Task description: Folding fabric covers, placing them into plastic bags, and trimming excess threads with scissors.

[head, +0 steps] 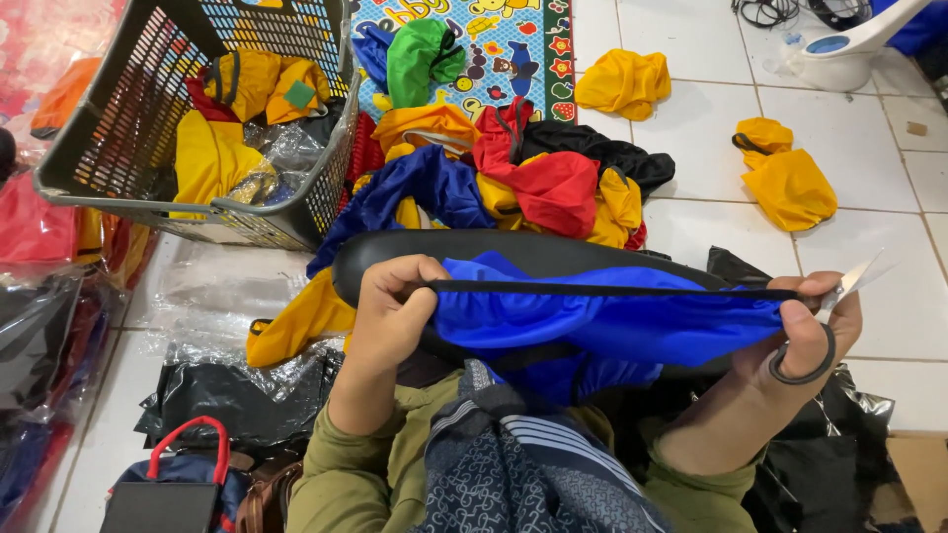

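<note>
While your left hand (390, 306) curls tight around one end of the blue elastic-edged cover (602, 321), your right hand (815, 331) pinches the other end, fingers closed through small scissors (839, 296). It stretches taut over a black padded form (513, 252) above your lap. Beyond lie piled colourful covers (523, 168) and a grey basket (109, 148).

The blade tips of the scissors (839, 296) are blurred, and the handle loops are partly covered by the right hand (810, 336). The basket (99, 168) is cut off by the top edge. The black form (533, 252) is largely concealed beneath the blue cover (592, 316).
</note>
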